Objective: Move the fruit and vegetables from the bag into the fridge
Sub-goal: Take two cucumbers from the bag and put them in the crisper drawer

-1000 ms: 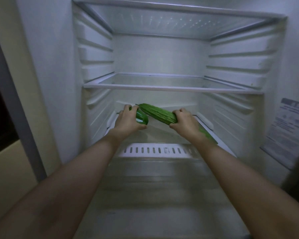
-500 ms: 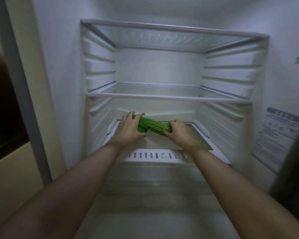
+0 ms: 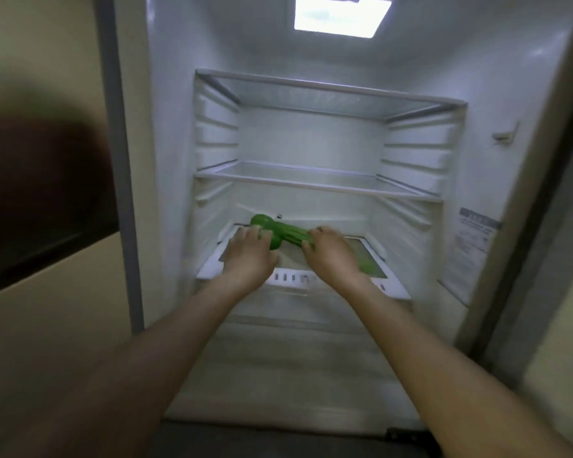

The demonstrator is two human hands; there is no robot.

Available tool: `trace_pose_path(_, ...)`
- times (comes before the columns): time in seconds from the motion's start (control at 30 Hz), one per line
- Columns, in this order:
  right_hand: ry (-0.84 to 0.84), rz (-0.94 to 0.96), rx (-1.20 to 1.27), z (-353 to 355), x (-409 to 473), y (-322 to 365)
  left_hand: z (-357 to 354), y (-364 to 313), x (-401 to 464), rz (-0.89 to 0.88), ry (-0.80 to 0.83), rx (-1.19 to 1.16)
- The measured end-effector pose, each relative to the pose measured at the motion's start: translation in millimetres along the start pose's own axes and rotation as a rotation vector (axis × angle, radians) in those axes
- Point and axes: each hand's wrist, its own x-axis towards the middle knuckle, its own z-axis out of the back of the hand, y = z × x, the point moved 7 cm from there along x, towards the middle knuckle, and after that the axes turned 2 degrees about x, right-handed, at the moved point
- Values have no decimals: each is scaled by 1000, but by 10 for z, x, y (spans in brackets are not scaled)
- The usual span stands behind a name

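The open fridge [image 3: 166, 160] is in front of me. My left hand [image 3: 248, 256] is closed over a smooth green pepper [image 3: 261, 223] at the left of the lowest glass shelf [image 3: 392, 287]. My right hand [image 3: 331, 256] grips a long bumpy cucumber [image 3: 291, 233] that lies slanted across that shelf; its near end shows green [image 3: 366, 268] past my wrist. The two vegetables touch each other between my hands and sit low, at the shelf surface. The picture is blurred, and no bag is visible.
Two glass shelves [image 3: 311, 183] [image 3: 328, 89] above hold nothing. A lamp [image 3: 341, 14] glows in the fridge ceiling. A label [image 3: 475, 234] is on the right inner wall. A beige cabinet with a dark opening [image 3: 40, 200] stands at the left.
Both hands have lowered the vegetables from mid-air down to the lowest shelf and brought them together. The view has pulled back and tilted up, now showing the fridge ceiling lamp.
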Motion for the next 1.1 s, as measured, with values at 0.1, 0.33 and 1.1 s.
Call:
trace_pose_path(0.1,-74,-7,0,75,-321,101,156,-95,-337,-46,-78,3)
trace_pose_path(0.33,-206,23,30,262,-1186,318,436,-122,-1165,-68,-142,35)
trace_pose_path(1.1,-105,-363,-99,399,-5200,1190,583,-191,-4862,-308,267,-248)
